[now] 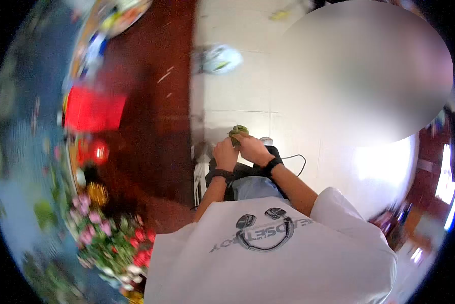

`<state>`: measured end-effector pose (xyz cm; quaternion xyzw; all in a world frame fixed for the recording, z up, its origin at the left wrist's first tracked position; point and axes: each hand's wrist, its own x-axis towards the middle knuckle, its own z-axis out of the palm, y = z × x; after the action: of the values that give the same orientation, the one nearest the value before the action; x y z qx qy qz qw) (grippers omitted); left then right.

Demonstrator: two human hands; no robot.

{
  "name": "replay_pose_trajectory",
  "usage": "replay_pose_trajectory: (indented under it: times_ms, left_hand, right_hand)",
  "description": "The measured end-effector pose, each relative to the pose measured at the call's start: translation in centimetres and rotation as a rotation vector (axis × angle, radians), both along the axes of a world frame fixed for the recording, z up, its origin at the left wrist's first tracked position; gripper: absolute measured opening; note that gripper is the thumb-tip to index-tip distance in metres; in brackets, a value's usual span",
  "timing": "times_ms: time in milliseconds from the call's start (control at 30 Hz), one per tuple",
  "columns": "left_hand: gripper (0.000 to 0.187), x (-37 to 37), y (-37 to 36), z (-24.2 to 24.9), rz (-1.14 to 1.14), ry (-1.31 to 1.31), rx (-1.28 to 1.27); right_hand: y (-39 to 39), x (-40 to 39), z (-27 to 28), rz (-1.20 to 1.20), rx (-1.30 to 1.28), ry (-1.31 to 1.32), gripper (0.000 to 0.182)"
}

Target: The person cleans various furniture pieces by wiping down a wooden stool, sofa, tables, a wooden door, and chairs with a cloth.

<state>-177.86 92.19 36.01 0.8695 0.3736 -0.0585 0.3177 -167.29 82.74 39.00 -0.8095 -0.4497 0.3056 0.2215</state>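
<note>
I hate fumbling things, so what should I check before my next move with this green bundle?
1. Both hands at the green bundle: ok, left hand and right hand meet at it.
2. Grip firm: cannot tell, too small and partly hidden.
3. Cord clear of the hands: ok, it loops off beside the right hand.
4. White bag out of the way: ok, on the floor beyond the hands.
5. Flowers clear of the hands: ok, well off to the left.

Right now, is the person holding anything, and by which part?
Yes: a green bundle, held between the left hand and the right hand at its near end; its far end shows beyond them. It is too blurred to name.
</note>
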Motion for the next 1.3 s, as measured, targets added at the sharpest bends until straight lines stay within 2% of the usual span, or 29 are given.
replay_pose_trajectory:
  times_ms: [100, 167, 200, 333, 367, 433, 467, 567, 633, 733, 800, 833, 867, 933, 967, 1033, 1100, 1167, 1233, 1300]
  left_hand:
    - [0.028, 8.2, -5.8, 4.8, -0.228, -0.013, -0.095]
    - [0.036, 11.8, -9.4, 6.7, -0.448, -0.239, -0.175]
    - [0.038, 13.8, -11.8, 8.3, -0.561, -0.207, -0.162]
    - [0.032, 20.9, -22.5, 13.7, -0.894, -0.373, -0.290]
    - [0.032, 21.3, -23.0, 14.1, -0.977, -0.373, -0.306]
    - [0.029, 24.0, -29.4, 15.4, -1.143, -0.436, -0.409]
    - [0.029, 25.2, -31.9, 16.1, -1.220, -0.373, -0.424]
    - [0.032, 28.5, -39.1, 16.3, -1.470, -0.400, -0.523]
    - [0.031, 30.3, -40.3, 16.3, -1.590, -0.401, -0.577]
    - [0.020, 31.3, -46.0, 17.9, -1.766, -0.324, -0.630]
    - [0.020, 32.2, -48.3, 18.3, -1.818, -0.244, -0.646]
    - [0.020, 32.3, -44.9, 21.8, -1.835, -0.225, -0.646]
    - [0.020, 32.4, -44.7, 22.3, -1.857, -0.230, -0.654]
    - [0.019, 33.1, -46.9, 22.8, -1.912, -0.294, -0.662]
    - [0.019, 33.1, -48.1, 22.8, -1.922, -0.291, -0.666]
    - [0.024, 33.0, -50.9, 22.7, -2.094, -0.342, -0.536]
    - [0.027, 33.0, -56.8, 20.0, -2.120, -0.395, -0.561]
    - [0.028, 32.1, -62.6, 19.6, -2.229, -0.413, -0.541]
    - [0.028, 31.2, -67.8, 20.3, -2.306, -0.383, -0.462]
    - [0.022, 32.3, -71.7, 20.0, -2.392, -0.062, -0.448]
  right_hand:
    - [-10.0, 5.2, 2.8, -0.326, 0.171, 0.033, 0.040]
    - [-16.2, 6.8, 5.6, -0.565, 0.258, 0.040, 0.041]
    - [-19.9, 7.6, 6.5, -0.624, 0.344, -0.001, 0.041]
    - [-31.6, 8.5, 10.7, -0.981, 0.440, -0.064, 0.043]
    - [-31.8, 7.4, 11.3, -1.061, 0.441, -0.093, 0.043]
    - [-36.7, 7.2, 12.1, -1.289, 0.466, -0.159, 0.050]
    - [-38.6, 6.9, 11.6, -1.396, 0.451, -0.170, 0.057]
    - [-43.2, 6.0, 11.9, -1.646, 0.500, -0.268, 0.061]
    - [-42.8, 6.1, 11.4, -1.779, 0.473, -0.250, 0.065]
    - [-46.3, 5.8, 12.2, -1.843, 0.418, -0.401, 0.066]
    - [-48.1, 6.5, 13.0, -1.894, 0.345, -0.306, 0.061]
    - [-44.6, 6.5, 16.9, -1.886, 0.287, -0.244, 0.057]
    - [-44.0, 6.4, 17.3, -1.905, 0.282, -0.260, 0.057]
    - [-45.6, 6.2, 17.5, -1.932, 0.229, -0.420, 0.039]
    - [-46.3, 5.5, 17.8, -1.942, 0.226, -0.423, 0.039]
    - [-47.4, 3.7, 18.3, -2.120, 0.283, -0.378, 0.026]
    - [-51.9, 1.7, 16.3, -2.136, 0.275, -0.409, 0.024]
    - [-55.7, -1.0, 16.4, -2.346, 0.311, -0.281, 0.027]
    - [-59.0, -3.5, 16.4, -2.407, 0.280, -0.230, 0.026]
    - [-61.9, -2.5, 15.8, -2.448, 0.226, -0.217, 0.026]
